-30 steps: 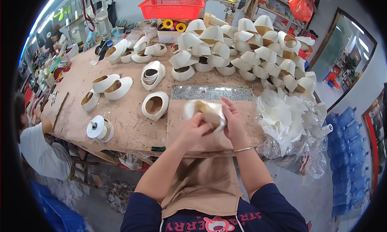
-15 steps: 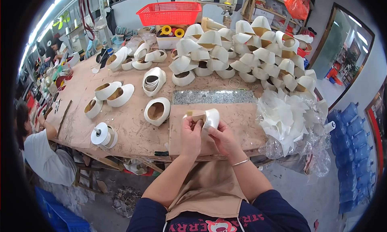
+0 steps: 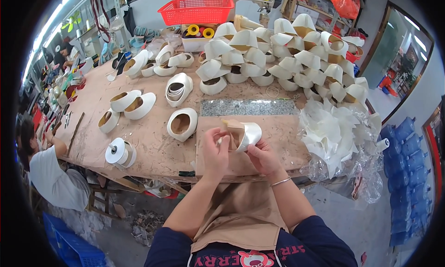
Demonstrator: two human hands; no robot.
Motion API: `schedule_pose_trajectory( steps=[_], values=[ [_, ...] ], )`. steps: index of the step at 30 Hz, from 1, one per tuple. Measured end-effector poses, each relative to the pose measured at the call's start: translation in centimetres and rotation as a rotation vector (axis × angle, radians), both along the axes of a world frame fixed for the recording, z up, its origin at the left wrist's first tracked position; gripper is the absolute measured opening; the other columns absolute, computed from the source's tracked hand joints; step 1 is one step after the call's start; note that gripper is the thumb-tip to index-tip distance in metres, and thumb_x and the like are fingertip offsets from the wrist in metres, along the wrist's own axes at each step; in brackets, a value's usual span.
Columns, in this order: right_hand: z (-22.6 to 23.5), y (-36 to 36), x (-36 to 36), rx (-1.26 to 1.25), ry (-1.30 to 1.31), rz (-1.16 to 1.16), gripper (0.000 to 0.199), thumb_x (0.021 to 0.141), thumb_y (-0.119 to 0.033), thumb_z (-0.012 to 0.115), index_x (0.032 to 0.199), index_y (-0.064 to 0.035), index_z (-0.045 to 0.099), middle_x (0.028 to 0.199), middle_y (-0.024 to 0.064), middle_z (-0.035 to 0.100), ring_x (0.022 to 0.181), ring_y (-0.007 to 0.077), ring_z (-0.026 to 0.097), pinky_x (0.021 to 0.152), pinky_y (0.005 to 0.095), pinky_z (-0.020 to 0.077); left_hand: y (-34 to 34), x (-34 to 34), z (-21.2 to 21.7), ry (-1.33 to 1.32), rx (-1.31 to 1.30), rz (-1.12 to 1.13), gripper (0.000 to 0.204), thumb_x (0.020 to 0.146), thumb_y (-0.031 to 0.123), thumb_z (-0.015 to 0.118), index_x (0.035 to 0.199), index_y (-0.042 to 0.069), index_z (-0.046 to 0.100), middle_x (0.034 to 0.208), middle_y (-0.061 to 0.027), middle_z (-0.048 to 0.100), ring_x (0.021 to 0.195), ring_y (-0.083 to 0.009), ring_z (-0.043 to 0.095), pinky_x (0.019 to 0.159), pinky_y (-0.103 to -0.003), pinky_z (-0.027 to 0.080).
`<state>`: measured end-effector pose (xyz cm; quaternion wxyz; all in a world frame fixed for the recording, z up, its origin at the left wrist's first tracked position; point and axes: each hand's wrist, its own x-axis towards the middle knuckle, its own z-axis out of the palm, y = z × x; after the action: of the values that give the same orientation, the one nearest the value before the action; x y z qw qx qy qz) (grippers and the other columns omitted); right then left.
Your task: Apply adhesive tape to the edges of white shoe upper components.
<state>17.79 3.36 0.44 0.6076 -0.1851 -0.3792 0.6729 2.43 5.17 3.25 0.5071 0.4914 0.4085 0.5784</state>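
A glossy white shoe upper [image 3: 251,134] with a tan lining is held above the near part of the table, its opening turned toward the left. My right hand [image 3: 265,158] grips its lower right edge between thumb and fingers. Close against the lined left side is my left hand [image 3: 216,151], its fingers curled in toward the thumb. A small pale bit shows at those fingertips, too small to name. Left of my hands, a finished-looking white upper [image 3: 190,132] stands on the table, and a nested stack of uppers [image 3: 179,90] sits behind it.
Many white uppers [image 3: 254,58] are piled at the back right. A stone slab [image 3: 250,108] lies before them. Thin white pieces [image 3: 328,137] in clear plastic spread at right. A white spool [image 3: 118,154] stands front left. A co-worker [image 3: 58,174] sits at the left edge.
The upper has shifted slightly right and tipped, showing more of its lining. My left fingers have drawn back left from its opening; my right hand has kept its grip.
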Motion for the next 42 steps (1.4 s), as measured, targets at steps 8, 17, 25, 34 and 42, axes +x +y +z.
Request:
schedule_pose_trajectory(
  steps=[8,17,25,34,42],
  values=[
    [-0.4,-0.8,0.2,0.098,-0.034,0.042,0.028,0.088,-0.007,0.061,0.115,-0.0073,0.058,0.112,0.0018,0.062,0.106,0.0124,0.055,0.095,0.0309,0.0415,-3.3,-0.7,0.6,0.241,0.281,-0.087,0.014,0.082,0.009,0.07,0.089,0.001,0.06,0.081,-0.0021,0.06,0.073,-0.0095,0.056,0.064,-0.022,0.045],
    [-0.7,-0.8,1.8,0.036,-0.244,0.06,0.028,0.085,-0.007,0.065,0.113,-0.0046,0.061,0.107,0.0027,0.064,0.098,0.0116,0.059,0.089,0.0295,0.0462,-3.0,-0.8,-0.6,0.077,0.094,-0.313,0.013,0.08,0.006,0.072,0.086,0.002,0.062,0.079,0.0019,0.059,0.071,-0.0059,0.051,0.063,-0.02,0.042],
    [-1.2,-0.2,0.1,0.009,-0.277,-0.002,0.026,0.086,-0.007,0.064,0.112,-0.0026,0.06,0.106,0.0024,0.064,0.092,0.0099,0.059,0.085,0.0286,0.0483,-2.8,-1.4,-0.8,0.325,0.493,-0.056,0.016,0.073,0.005,0.074,0.08,0.006,0.061,0.075,-0.0028,0.058,0.073,-0.0164,0.056,0.07,-0.029,0.042],
    [3.8,0.4,2.2,1.274,-1.639,-0.815,0.025,0.079,-0.008,0.063,0.103,-0.0056,0.06,0.102,0.0087,0.059,0.093,0.0274,0.058,0.088,0.0405,0.0452,1.9,-4.0,-0.2,1.693,1.383,0.009,0.011,0.075,0.018,0.055,0.077,0.013,0.065,0.085,0.0003,0.061,0.095,-0.015,0.057,0.103,-0.041,0.027],
    [7.7,3.8,-1.1,0.832,-2.232,-0.002,0.027,0.074,-0.021,0.069,0.096,-0.006,0.063,0.099,0.0063,0.065,0.104,0.0239,0.058,0.085,0.0453,0.0398,-1.2,-4.4,-2.2,1.699,1.106,0.003,0.027,0.075,0.018,0.055,0.098,0.004,0.063,0.107,-0.0061,0.058,0.11,-0.021,0.049,0.099,-0.045,0.029]
  ],
)
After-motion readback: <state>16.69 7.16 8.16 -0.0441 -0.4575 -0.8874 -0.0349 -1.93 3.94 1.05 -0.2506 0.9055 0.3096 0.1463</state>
